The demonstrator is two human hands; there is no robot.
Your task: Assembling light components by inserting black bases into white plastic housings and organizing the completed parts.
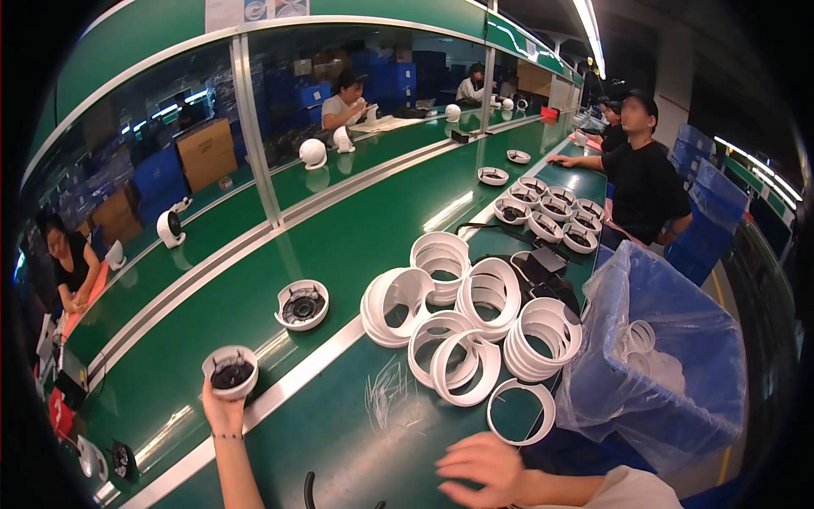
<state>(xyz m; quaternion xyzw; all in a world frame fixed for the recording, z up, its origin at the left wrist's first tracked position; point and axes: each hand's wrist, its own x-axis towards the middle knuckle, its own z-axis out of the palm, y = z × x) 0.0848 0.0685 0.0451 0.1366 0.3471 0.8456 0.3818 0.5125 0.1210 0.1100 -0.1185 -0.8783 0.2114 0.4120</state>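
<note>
My left hand (pixel 222 413) is closed around the underside of a white round housing (pixel 231 373) with a black part inside, held at the near edge of the green conveyor belt (pixel 331 233). Beyond it, a similar housing (pixel 303 305) lies open side up on the belt. My right hand (pixel 483 471) hovers low over the dark green worktop (pixel 348 424), fingers apart and nothing in them. Just past that hand is a single white ring (pixel 547 416). Several stacks of white rings (pixel 373 310) stand behind it, some leaning on one another.
A blue bin (pixel 695 356) lined with clear plastic holds white pieces at the right. Farther along sits a cluster of filled white housings (pixel 555 208), near a co-worker in black (pixel 640 174). A dark cable and black items (pixel 547 263) lie behind the rings. People work across the belt.
</note>
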